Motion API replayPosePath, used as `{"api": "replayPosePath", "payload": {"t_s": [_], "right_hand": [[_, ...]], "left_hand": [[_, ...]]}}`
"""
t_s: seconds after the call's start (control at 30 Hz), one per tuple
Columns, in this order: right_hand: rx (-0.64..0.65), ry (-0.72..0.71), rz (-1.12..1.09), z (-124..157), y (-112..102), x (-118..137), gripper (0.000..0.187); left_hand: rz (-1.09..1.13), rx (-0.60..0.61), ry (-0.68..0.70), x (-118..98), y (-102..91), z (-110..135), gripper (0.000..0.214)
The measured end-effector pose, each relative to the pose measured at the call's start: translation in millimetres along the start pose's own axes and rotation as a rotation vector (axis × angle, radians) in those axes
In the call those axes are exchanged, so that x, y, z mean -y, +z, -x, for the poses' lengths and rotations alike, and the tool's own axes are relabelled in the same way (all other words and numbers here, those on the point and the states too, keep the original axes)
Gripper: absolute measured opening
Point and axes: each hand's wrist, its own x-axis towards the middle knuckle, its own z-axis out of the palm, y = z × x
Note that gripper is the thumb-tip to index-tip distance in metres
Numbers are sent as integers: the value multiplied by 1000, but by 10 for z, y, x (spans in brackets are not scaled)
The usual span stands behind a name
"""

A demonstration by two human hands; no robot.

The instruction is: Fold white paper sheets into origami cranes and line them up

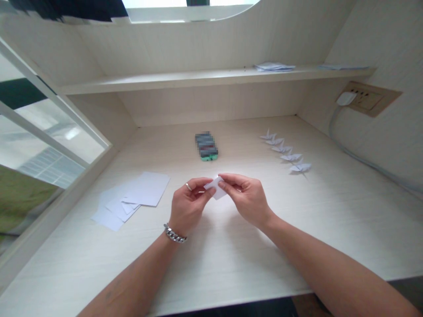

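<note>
Between my two hands is a small folded piece of white paper [218, 190], held just above the desk. My left hand [191, 200], with a ring and a chain bracelet, pinches its left edge between thumb and fingers. On the other side my right hand [248, 198] grips the upper right edge, thumb in front and index finger behind. Loose white paper sheets [145, 189] lie overlapping to the left of my left hand. Several folded white paper cranes [300, 168] stand in a slanting row at the back right.
A blurred phone-like object with a green end [209, 156] lies beyond my hands. Above it runs a shelf [165, 80] with a paper stack [274, 67]. At right, a grey cable [357, 159] hangs from a wall socket [373, 99]. A framed glass panel borders the left.
</note>
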Motion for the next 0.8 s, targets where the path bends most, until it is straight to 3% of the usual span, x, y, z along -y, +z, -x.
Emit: {"api": "replayPosePath", "payload": {"t_s": [0.23,0.8], "right_hand": [[23,-99,61,14,-3,39,21],[4,46,-187,3,57,-23,19]], "left_hand": [[-73,18,66,-27,0,14,22],[-4,19,48,-36,25,37,19]]}}
